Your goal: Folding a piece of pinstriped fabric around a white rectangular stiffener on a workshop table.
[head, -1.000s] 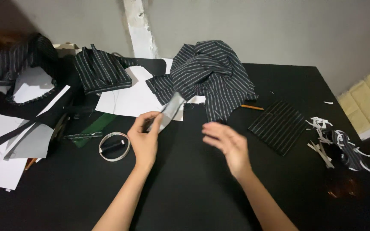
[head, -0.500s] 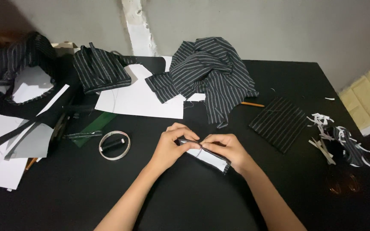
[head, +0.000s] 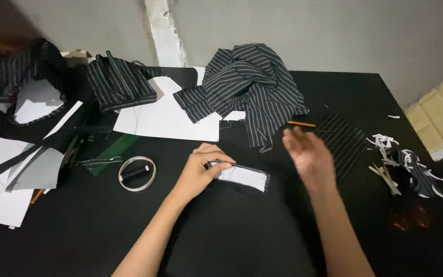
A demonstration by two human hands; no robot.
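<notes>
Black tabletop: the black table (head: 221,241) carries everything; the landmark is the small white-faced fabric piece with dark striped edges (head: 244,177), lying flat near the table's middle.
Left hand: the left hand (head: 198,172) pinches the piece's left end between thumb and fingers, a narrow grip closed on the cloth.
Right hand: the right hand (head: 307,154), half a second ago on the piece beside the left, is now lifted off to its right, fingers spread, holding nothing; it is blurred.
Meaning: the piece is now pinned by one hand only.
Edges: the crumpled black pinstriped cloth heap (head: 252,87) lies beyond the piece, and the white tape ring (head: 137,173) lies to its left.
Open room: bare table shows nearer the person than the piece.
</notes>
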